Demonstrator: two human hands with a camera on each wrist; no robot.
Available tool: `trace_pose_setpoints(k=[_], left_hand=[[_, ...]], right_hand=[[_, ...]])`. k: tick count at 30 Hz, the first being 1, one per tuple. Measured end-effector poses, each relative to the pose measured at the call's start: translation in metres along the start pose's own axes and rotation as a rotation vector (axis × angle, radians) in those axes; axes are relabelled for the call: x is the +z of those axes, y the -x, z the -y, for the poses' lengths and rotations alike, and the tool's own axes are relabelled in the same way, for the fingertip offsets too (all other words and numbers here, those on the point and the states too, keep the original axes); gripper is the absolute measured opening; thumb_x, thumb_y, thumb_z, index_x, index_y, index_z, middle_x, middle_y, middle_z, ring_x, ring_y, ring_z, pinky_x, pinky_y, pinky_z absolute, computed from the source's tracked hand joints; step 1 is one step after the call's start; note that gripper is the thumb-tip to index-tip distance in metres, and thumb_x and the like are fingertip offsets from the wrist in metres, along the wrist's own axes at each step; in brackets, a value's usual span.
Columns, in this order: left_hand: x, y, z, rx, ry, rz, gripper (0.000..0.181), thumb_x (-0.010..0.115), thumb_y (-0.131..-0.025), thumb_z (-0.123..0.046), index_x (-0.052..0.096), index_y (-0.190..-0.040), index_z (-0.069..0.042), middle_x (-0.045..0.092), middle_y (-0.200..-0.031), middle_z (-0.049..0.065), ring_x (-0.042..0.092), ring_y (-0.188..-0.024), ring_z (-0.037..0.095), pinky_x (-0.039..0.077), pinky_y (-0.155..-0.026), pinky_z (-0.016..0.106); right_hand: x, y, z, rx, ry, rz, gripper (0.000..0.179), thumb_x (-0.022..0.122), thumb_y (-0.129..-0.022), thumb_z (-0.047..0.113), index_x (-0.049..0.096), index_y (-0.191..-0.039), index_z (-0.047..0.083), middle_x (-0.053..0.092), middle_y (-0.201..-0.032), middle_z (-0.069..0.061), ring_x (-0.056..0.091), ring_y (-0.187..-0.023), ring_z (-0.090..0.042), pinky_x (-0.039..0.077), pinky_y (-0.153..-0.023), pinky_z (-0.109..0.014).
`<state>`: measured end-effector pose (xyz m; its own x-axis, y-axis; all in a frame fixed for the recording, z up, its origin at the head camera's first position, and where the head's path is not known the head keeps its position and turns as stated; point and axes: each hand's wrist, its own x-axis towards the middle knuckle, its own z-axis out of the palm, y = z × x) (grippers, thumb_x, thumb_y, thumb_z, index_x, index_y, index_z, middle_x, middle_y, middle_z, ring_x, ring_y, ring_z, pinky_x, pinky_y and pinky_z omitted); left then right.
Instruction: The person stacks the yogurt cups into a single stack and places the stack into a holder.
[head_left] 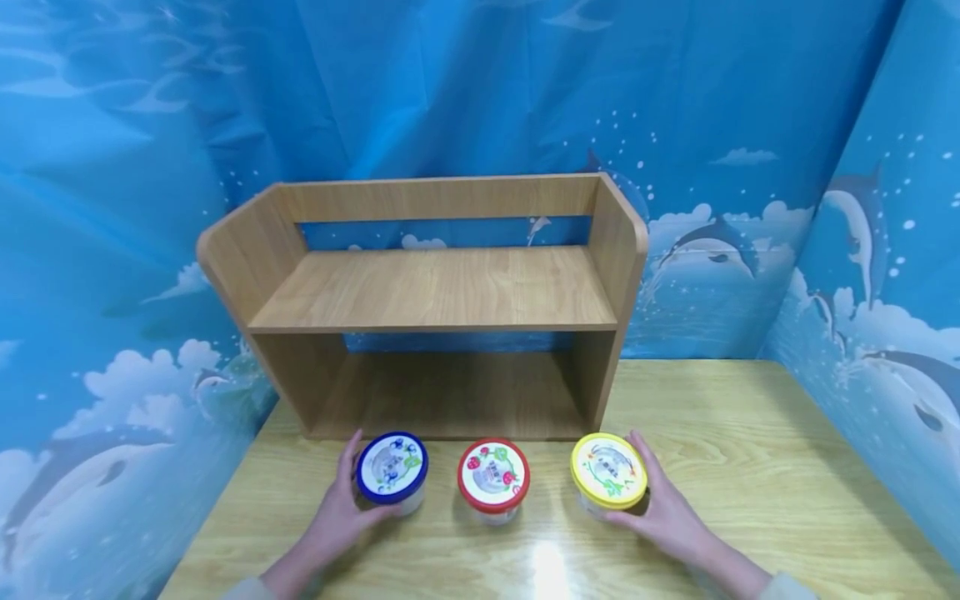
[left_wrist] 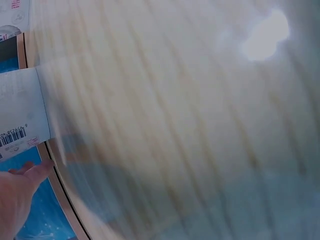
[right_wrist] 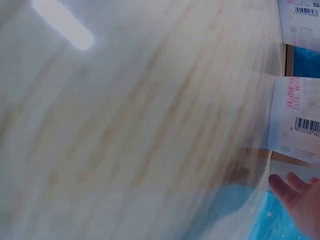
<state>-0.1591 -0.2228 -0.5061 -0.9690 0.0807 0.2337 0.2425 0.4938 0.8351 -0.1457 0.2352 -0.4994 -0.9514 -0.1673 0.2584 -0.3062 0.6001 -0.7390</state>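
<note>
Three tubs with printed lids stand in a row on the wooden table. My left hand (head_left: 341,508) is around the left side of the blue-lidded tub (head_left: 392,468), fingers beside it and thumb across its front. In the left wrist view, that tub's white label (left_wrist: 20,112) shows a barcode, with a narrow gap to my fingers. The red-lidded tub (head_left: 493,477) stands in the middle, apart from both hands. At the right, my right hand (head_left: 667,508) curves loosely beside the yellow-lidded tub (head_left: 609,471), thumb low at its front; the right wrist view shows space between fingers and label (right_wrist: 295,120).
Behind the tubs stands a two-level wooden shelf (head_left: 442,287), its lower front edge close to them. Blue sea-patterned sheets (head_left: 480,92) hang behind and at the sides. The wooden table (head_left: 720,442) extends to the right.
</note>
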Motion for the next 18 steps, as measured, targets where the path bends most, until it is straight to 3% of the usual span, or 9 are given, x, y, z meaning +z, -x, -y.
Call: trace_pose_setpoints(k=[7,14,18], left_hand=[[0.002,-0.001,-0.002,0.024,-0.024,-0.019,0.114,0.092,-0.062,-0.015,0.021,-0.151,-0.007,0.037,-0.144,0.031,0.04,-0.127,0.049,0.029,-0.104,0.062],[0.003,-0.001,-0.01,-0.085,-0.074,0.035,0.114,0.091,-0.066,-0.027,0.018,-0.152,-0.012,0.034,-0.146,0.031,0.033,-0.131,0.051,0.025,-0.103,0.067],[0.004,-0.001,-0.009,-0.064,-0.055,0.032,0.11,0.09,-0.068,-0.025,0.02,-0.152,-0.009,0.036,-0.144,0.033,0.034,-0.13,0.052,0.025,-0.103,0.068]], right_hand=[[0.008,-0.001,-0.007,0.005,-0.067,-0.047,0.117,0.092,-0.063,0.023,0.019,-0.153,0.009,0.031,-0.148,-0.03,0.034,-0.128,-0.054,0.023,-0.098,-0.074],[0.012,-0.002,-0.009,0.022,-0.1,-0.067,0.114,0.093,-0.062,0.021,0.024,-0.152,0.013,0.038,-0.143,-0.03,0.037,-0.126,-0.054,0.024,-0.097,-0.074],[0.013,-0.003,-0.008,0.041,-0.112,-0.069,0.112,0.092,-0.061,0.02,0.026,-0.151,0.011,0.04,-0.142,-0.03,0.038,-0.126,-0.053,0.024,-0.098,-0.074]])
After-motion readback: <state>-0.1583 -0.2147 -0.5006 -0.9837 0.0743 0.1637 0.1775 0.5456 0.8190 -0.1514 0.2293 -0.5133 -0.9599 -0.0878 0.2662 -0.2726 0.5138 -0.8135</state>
